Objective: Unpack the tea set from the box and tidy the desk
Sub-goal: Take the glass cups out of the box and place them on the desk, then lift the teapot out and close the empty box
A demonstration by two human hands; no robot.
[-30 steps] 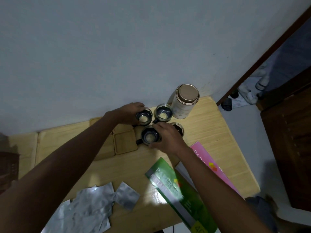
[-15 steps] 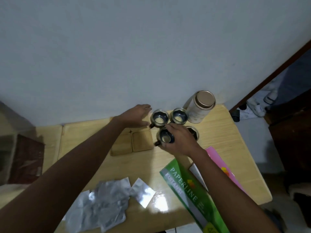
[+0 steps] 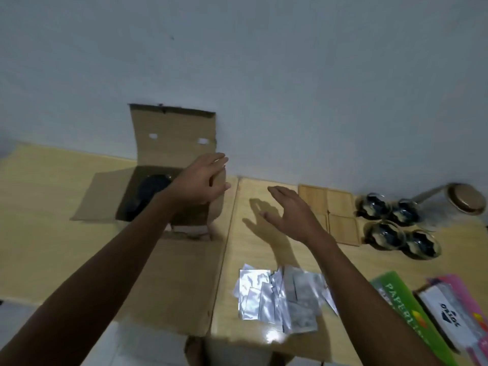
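Left hand [image 3: 202,182] hovers spread over the open box [image 3: 169,196], right hand [image 3: 287,215] spread above the desk [image 3: 253,257], four cups [image 3: 396,223] off right.

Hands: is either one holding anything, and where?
Nothing held. Left hand hovers open over the cardboard box; right hand is open above the desk.

"PAPERL…" on green paper pack [image 3: 401,299]; upside-down, blurred logo on white box [image 3: 449,315]
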